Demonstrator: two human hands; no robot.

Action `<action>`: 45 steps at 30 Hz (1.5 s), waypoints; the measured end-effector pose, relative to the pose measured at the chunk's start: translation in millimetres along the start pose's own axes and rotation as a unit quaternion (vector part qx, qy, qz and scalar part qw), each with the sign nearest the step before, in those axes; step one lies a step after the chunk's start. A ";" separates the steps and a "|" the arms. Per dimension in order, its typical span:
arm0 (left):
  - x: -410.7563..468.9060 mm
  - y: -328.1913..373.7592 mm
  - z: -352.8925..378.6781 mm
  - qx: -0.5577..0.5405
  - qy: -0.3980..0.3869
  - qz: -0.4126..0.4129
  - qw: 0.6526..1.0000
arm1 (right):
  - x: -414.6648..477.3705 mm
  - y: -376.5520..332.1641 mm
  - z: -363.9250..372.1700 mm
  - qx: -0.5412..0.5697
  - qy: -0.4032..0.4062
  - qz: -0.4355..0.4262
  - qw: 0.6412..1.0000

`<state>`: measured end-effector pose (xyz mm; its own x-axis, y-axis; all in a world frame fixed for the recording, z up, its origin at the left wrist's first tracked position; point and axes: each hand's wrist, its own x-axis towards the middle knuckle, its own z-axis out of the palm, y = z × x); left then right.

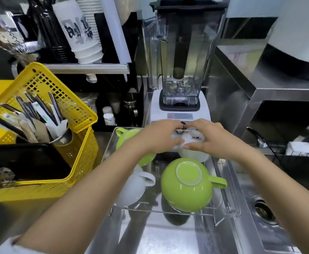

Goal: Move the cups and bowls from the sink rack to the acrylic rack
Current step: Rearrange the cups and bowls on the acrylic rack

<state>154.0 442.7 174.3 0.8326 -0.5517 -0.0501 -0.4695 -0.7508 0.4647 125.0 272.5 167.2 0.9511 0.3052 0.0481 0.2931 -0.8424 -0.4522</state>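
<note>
Both hands on white bowl, far edge of acrylic rack (230, 213).
L hand (161, 138) & R hand (210, 140) each hold white bowl (192, 143) between them, upside down; equally near.

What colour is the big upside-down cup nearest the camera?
Lime green cup, with a white ring on its base; head view.

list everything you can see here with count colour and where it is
green cups: two, upside down in the clear rack, one near front, one at back left
white cups: two, one upside down under both hands at the rack's back, one at front left
clear rack: one, on the steel counter beside the sink
blender: one, clear jar on white base, behind the rack
yellow basket: one, left, holding a steel tin of utensils
paper cups: white stack, shelf at upper left
sink: steel, lower right
left hand: on the back white cup
right hand: on the same cup
</note>
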 end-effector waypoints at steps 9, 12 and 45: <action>-31.2 -52.1 -25.6 0.050 0.057 -0.223 0.972 | 24.1 -61.3 18.8 -0.017 -0.073 -0.044 0.996; -39.6 -54.7 -16.0 0.021 0.043 -0.237 0.970 | 33.9 -74.6 36.0 -0.031 -0.110 -0.049 0.992; -33.8 -62.2 -11.5 0.000 -0.019 -0.148 0.989 | 18.7 -65.8 45.5 -0.142 -0.044 -0.013 0.989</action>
<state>158.4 512.3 157.3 0.9221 -0.3207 -0.2168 -0.2064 -0.8812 0.4254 119.0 353.8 157.3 0.9346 0.3546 -0.0272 0.3440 -0.9208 -0.1836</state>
